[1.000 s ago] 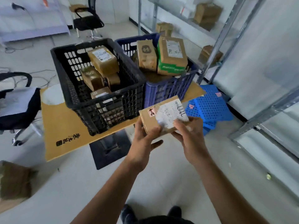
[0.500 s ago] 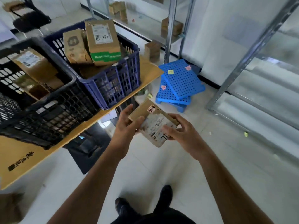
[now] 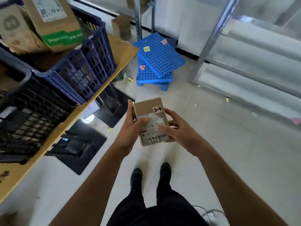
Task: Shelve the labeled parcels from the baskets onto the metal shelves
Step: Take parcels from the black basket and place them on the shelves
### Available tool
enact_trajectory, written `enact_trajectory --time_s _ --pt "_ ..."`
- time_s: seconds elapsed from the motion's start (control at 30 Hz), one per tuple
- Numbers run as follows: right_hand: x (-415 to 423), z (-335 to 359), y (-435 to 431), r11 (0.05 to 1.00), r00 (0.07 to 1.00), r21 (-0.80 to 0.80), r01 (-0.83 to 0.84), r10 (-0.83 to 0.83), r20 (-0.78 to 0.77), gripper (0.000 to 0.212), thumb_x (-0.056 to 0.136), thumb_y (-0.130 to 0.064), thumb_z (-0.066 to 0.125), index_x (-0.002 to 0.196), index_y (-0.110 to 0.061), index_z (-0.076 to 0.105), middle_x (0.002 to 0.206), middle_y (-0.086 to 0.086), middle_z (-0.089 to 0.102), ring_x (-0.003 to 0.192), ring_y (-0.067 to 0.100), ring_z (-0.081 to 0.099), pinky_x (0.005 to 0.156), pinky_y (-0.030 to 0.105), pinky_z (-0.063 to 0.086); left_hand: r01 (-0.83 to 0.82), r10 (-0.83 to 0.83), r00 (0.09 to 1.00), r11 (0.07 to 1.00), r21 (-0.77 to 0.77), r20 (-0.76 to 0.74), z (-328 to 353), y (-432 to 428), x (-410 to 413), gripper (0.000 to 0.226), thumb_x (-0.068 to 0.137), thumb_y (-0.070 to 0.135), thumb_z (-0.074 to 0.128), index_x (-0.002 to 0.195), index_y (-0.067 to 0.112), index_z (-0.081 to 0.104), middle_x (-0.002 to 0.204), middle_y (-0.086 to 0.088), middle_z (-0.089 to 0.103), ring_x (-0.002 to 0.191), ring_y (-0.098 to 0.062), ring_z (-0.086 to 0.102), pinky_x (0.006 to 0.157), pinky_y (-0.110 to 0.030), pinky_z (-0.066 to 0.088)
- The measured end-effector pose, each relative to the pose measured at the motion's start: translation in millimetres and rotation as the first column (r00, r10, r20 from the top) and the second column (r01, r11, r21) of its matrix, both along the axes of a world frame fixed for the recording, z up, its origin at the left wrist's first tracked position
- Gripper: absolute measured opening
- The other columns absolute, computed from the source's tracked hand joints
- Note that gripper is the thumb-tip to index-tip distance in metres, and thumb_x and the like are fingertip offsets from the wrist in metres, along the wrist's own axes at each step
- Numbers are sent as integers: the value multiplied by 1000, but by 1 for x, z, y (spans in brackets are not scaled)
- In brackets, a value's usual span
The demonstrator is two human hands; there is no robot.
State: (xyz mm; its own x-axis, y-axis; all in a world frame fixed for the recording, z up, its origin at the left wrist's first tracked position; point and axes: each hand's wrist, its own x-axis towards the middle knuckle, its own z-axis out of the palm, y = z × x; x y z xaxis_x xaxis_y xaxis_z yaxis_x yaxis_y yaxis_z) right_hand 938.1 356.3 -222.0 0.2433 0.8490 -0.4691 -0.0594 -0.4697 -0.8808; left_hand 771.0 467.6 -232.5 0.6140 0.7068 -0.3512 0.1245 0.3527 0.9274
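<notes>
A small brown cardboard parcel (image 3: 147, 108) with a white shipping label and a sticker reading "2-4" is held over the floor in front of me. My left hand (image 3: 132, 128) grips its left edge, thumb across the label. My right hand (image 3: 175, 128) holds its right side, thumb on the label. The blue basket (image 3: 84, 67) at upper left holds several brown parcels, one with a green band (image 3: 53, 22). The black basket (image 3: 29, 108) stands beside it at the left. The metal shelves (image 3: 211, 35) rise at the upper right.
Both baskets rest on a yellow-brown table (image 3: 123, 51). Blue perforated pallets (image 3: 156, 62) lie stacked on the floor by the shelf post. A brown box (image 3: 121, 26) stands on the floor behind them. Black mats (image 3: 81, 144) lie under the table. My shoes (image 3: 151, 175) stand on pale tiles.
The view has swung right and down, away from the baskets toward the shelves. The parcel has been turned in both hands so its label now reads upright toward me.
</notes>
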Motion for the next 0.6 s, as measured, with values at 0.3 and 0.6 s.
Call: enact_trajectory --time_s 0.3,0.6 --pt "-25 5 -71 864 860 94 494 -502 94 69 94 -38 75 152 -48 39 120 6 65 104 17 73 88 44 64 306 -250 945 903 301 -210 1 -14 22 68 103 56 41 162 42 9 153 31 32 138 0 39 120 -38 32" --pt "0 14 -179 570 565 188 800 -821 86 69 94 -31 76 150 -49 41 125 5 66 115 19 69 95 49 61 645 -406 762 402 650 -505 9 -57 90 64 101 56 44 159 32 31 169 5 22 157 -23 13 126 -52 19"
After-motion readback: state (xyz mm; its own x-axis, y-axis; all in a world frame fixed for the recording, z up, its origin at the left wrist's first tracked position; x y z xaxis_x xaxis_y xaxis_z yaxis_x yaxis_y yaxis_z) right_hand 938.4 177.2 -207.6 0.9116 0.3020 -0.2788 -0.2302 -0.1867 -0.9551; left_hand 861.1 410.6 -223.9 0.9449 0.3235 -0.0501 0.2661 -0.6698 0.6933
